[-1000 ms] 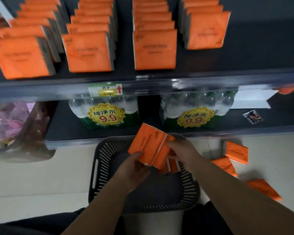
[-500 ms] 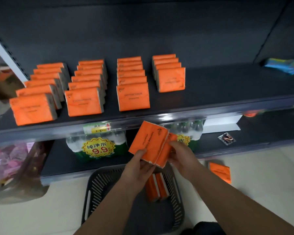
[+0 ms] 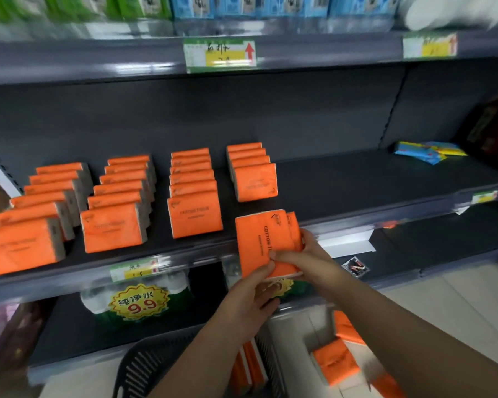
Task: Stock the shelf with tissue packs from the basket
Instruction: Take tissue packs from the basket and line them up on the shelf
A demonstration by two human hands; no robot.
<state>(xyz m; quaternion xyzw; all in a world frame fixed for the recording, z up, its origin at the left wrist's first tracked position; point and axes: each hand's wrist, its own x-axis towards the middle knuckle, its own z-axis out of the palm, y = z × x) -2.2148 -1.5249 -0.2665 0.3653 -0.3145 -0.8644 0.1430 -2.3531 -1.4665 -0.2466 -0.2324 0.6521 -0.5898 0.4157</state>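
Observation:
Both hands hold a small stack of orange tissue packs (image 3: 263, 239) upright at the front edge of the dark shelf (image 3: 357, 185). My left hand (image 3: 249, 301) grips the stack from below, my right hand (image 3: 305, 254) from its right side. The stack sits just in front of the shortest, rightmost row of orange packs (image 3: 253, 179). Three longer rows (image 3: 121, 202) stand to the left. The dark slotted basket (image 3: 144, 366) is on the floor below my arms, with orange packs (image 3: 250, 366) standing inside it.
Several loose orange packs (image 3: 335, 361) lie on the floor right of the basket. Bottled water bundles with yellow price stickers (image 3: 140, 301) fill the shelf below. Blue packets (image 3: 423, 150) lie far right on the stocking shelf, whose right half is bare. Another shelf with price tags (image 3: 220, 54) hangs above.
Both hands have lifted the stack from above the basket up to the shelf's front edge and turned it upright. The camera has tilted upward, showing the upper shelf.

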